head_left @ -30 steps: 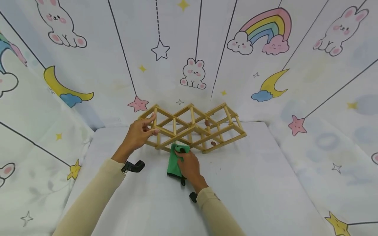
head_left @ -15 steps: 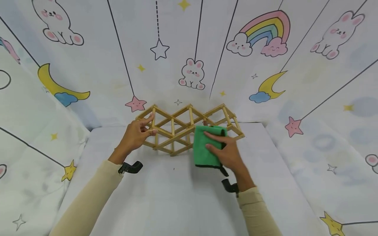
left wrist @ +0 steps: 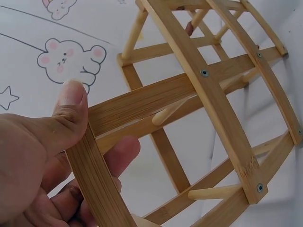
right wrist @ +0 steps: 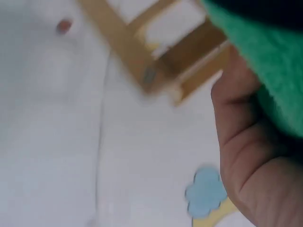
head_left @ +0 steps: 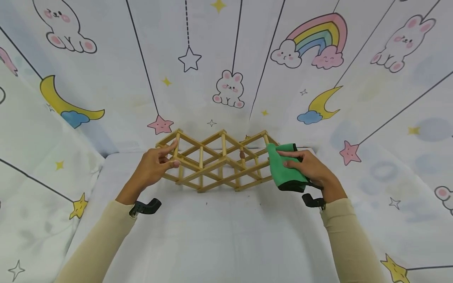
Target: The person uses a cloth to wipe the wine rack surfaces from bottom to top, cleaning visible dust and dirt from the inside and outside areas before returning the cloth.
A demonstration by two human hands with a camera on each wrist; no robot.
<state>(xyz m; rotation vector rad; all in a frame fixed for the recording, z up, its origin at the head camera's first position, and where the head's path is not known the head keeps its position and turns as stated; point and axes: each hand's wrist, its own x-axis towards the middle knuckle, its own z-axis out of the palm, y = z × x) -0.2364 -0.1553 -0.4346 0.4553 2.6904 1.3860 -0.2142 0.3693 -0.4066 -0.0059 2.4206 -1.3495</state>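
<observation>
A folding wooden lattice rack [head_left: 223, 159], made of crossed slats and round dowels, stands stretched out at the back of the white table. My left hand [head_left: 150, 167] grips its left end; the left wrist view has thumb and fingers on either side of an end slat [left wrist: 102, 175]. At the right end, my right hand [head_left: 313, 167] holds a green cloth [head_left: 283, 173] with black edging, bunched against the frame. The cloth covers that corner in the head view. Close up, the right wrist view shows the curled fingers [right wrist: 241, 123] under the fuzzy cloth [right wrist: 279, 61].
A small brown patch [head_left: 242, 153] shows on a dowel inside the rack. Dark specks [head_left: 260, 204] lie on the white tabletop [head_left: 226, 236]. Right behind the rack rises a white backdrop [head_left: 198, 94] printed with bunnies, stars and moons. Black camera mounts [head_left: 146, 206] sit on both wrists.
My right hand has carried the green cloth rightward along the rack, from its front middle to its right end. My left hand keeps its grip, and the rack sits slightly further left in view.
</observation>
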